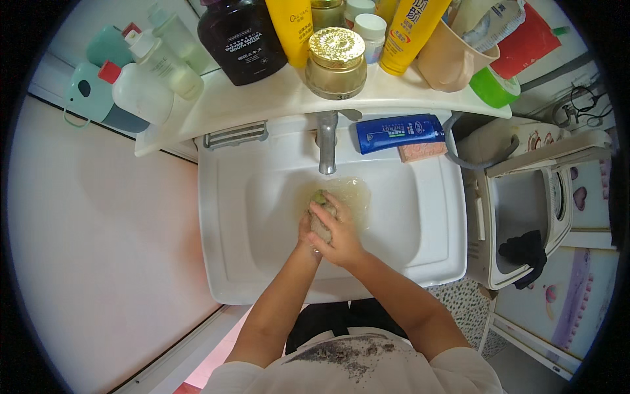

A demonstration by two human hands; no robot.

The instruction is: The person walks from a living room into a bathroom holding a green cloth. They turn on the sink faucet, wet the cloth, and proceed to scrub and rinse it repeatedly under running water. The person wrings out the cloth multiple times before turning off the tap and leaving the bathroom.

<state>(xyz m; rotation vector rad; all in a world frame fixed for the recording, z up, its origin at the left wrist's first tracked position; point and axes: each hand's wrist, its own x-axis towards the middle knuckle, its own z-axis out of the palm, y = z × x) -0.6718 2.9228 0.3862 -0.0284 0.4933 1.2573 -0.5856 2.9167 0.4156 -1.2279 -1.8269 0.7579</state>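
Observation:
Both my hands meet over the white sink, just below the metal tap. My right hand lies on top, fingers curled around a small wet greenish-grey cloth. My left hand is mostly hidden underneath and grips the same cloth from the left. Murky water pools in the basin around the cloth. I cannot tell whether water runs from the tap.
A shelf above the sink carries several bottles, a gold-lidded jar and a beige cup. A blue tube and pink sponge lie on the sink's back rim. A small washing machine stands right; a wall left.

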